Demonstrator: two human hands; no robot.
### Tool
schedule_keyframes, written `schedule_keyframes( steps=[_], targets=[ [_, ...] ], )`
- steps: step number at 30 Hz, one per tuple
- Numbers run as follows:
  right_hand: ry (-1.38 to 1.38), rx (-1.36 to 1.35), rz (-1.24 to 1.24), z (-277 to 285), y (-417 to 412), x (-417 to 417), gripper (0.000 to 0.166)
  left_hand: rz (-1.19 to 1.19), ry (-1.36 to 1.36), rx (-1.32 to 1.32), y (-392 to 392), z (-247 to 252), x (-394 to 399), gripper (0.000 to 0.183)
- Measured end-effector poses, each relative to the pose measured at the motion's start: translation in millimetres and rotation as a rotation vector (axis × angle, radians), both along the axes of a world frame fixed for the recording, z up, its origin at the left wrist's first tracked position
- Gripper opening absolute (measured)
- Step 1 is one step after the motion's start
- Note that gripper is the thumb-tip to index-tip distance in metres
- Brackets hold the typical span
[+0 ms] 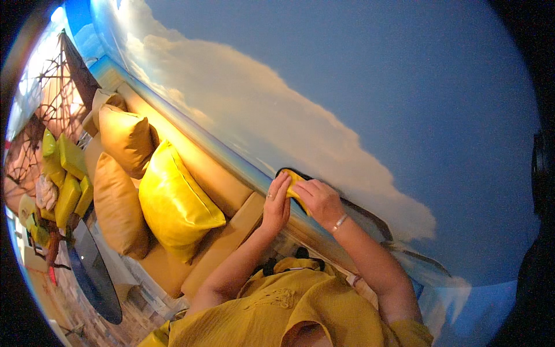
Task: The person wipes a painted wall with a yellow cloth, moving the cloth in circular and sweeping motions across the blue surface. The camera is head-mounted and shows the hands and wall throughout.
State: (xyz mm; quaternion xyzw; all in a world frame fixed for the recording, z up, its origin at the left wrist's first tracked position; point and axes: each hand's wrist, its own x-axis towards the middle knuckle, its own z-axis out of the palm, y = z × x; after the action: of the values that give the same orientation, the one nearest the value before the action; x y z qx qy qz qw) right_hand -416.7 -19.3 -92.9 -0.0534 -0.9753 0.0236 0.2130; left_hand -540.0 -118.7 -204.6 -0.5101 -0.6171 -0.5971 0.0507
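Note:
Both of my hands are raised together in front of a wall painted with sky and clouds. Between them is a small yellow item (pixel 294 177), perhaps a folded cloth, with a dark edge behind it. My left hand (pixel 277 197), with a ring on one finger, holds its left side with the fingers nearly straight. The fingers of my right hand (pixel 318 200) press on its right side, and a bracelet circles that wrist. The item partly hides the dark-rimmed object (pixel 366 212) behind my right hand; what that object is, I cannot tell.
To the left stands a tan sofa (pixel 225 188) with a shiny yellow cushion (pixel 177 199) and tan cushions (pixel 123 136). Beyond it are a dark oval tabletop (pixel 95 277), more yellow cushions (pixel 67 199) and netting (pixel 60 86). The painted wall (pixel 390 108) rises close before me.

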Motion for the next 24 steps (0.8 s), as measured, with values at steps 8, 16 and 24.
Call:
schedule_keyframes(
  steps=[8,16,24],
  targets=[
    [0.464,0.289,-0.057,97,-32,64,0.021,-0.079,0.343,0.356,5,161,29,0.033],
    [0.512,0.361,-0.312,90,1,80,0.023,-0.145,0.345,0.418,64,157,62,0.044],
    [0.357,0.205,-0.282,25,-3,76,0.019,-0.241,0.362,0.275,45,81,47,0.046]
  ],
)
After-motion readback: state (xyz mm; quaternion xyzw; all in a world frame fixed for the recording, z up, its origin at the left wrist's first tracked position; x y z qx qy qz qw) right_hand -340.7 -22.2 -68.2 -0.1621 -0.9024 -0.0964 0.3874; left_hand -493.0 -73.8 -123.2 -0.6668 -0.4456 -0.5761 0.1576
